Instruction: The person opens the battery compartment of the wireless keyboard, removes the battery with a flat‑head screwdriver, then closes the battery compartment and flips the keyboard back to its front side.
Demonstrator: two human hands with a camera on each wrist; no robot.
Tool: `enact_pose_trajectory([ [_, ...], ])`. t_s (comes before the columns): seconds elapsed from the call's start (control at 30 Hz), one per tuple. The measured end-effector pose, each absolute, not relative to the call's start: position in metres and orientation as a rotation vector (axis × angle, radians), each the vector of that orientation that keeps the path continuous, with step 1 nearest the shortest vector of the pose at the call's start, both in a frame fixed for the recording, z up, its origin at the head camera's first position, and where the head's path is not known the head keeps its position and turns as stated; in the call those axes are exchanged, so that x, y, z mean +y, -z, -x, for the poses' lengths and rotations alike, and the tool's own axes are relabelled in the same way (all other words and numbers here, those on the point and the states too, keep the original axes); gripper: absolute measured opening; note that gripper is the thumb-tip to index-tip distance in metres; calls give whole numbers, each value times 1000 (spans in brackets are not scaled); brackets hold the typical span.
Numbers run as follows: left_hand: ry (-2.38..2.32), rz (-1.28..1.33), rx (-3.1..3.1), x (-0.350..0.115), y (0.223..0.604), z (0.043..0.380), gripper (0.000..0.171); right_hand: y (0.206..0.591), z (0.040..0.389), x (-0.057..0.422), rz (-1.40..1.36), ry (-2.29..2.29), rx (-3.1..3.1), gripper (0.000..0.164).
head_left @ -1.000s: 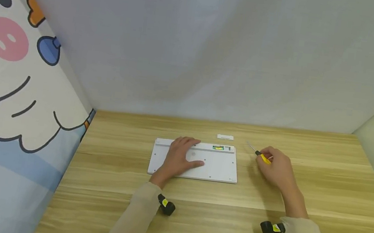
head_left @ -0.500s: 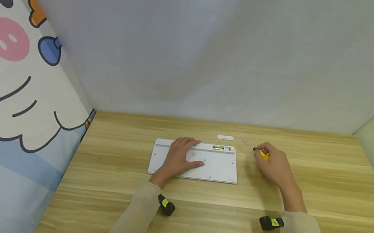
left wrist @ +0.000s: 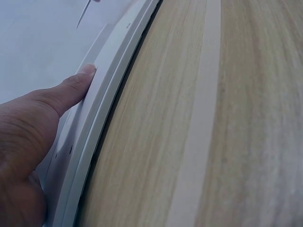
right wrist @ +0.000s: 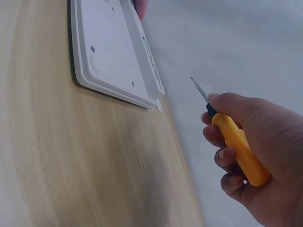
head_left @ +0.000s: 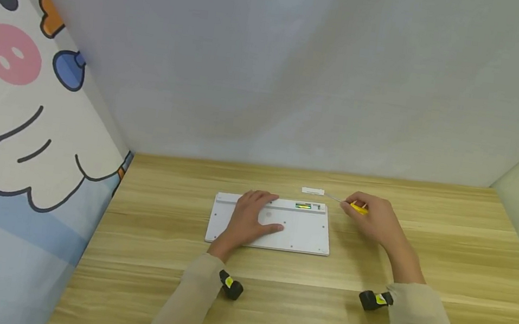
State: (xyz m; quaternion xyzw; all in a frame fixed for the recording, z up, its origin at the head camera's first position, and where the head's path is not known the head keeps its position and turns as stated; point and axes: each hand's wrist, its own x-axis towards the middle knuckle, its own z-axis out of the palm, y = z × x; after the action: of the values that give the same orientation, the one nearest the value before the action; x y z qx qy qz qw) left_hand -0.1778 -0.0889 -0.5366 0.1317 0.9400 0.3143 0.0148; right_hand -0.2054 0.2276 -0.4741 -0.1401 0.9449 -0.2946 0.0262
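A white keyboard (head_left: 301, 236) lies underside up on the wooden table. My left hand (head_left: 248, 219) rests on it with thumb and fingers spread; in the left wrist view the thumb (left wrist: 75, 87) lies along its surface. At the keyboard's far right an uncovered battery compartment shows a green and yellow battery (head_left: 303, 206). Just behind lies the small white battery cover (head_left: 312, 191). My right hand (head_left: 377, 218) grips a screwdriver (right wrist: 239, 149) by its yellow handle, shaft pointing left. In the head view the tip is near the cover's right end; whether they touch I cannot tell.
The wooden table (head_left: 270, 306) ends at a pale wall cloth (head_left: 300, 80) behind the keyboard. A cartoon-printed cloth (head_left: 43, 155) hangs at the left. Black wrist cameras sit on both sleeves, the right one (head_left: 371, 300) over the table.
My right hand has moved left and slightly away from me, bringing the screwdriver tip to the cover's right end. The left hand and keyboard have stayed put.
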Motion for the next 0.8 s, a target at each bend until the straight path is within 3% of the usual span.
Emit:
enact_pose_trajectory([
  [0.8,-1000,-443,2922,-89,538,178,77,458,219,206,646,635,2825,21],
])
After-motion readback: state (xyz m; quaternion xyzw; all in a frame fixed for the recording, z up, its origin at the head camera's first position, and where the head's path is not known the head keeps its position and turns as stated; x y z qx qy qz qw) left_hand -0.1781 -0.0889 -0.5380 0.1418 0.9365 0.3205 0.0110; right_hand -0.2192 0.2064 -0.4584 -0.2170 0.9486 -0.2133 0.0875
